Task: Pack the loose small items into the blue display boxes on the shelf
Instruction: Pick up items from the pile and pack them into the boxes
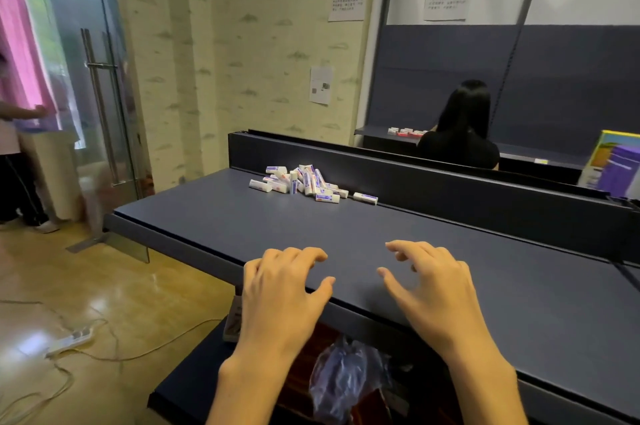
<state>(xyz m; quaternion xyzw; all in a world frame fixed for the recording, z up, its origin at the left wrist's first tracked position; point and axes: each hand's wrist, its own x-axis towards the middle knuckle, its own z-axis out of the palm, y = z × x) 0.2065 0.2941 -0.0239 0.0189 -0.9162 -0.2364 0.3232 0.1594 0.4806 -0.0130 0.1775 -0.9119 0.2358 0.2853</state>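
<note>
One matte dark-blue shelf spans the view; both hands hover at 6 o'clock, left hand and right hand loosely curled, holding nothing. Small white rectangular packets heap at 12 o'clock.

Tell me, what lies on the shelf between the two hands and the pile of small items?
Nothing: in the head view, only bare shelf separates the left hand and right hand from the pile.
</note>
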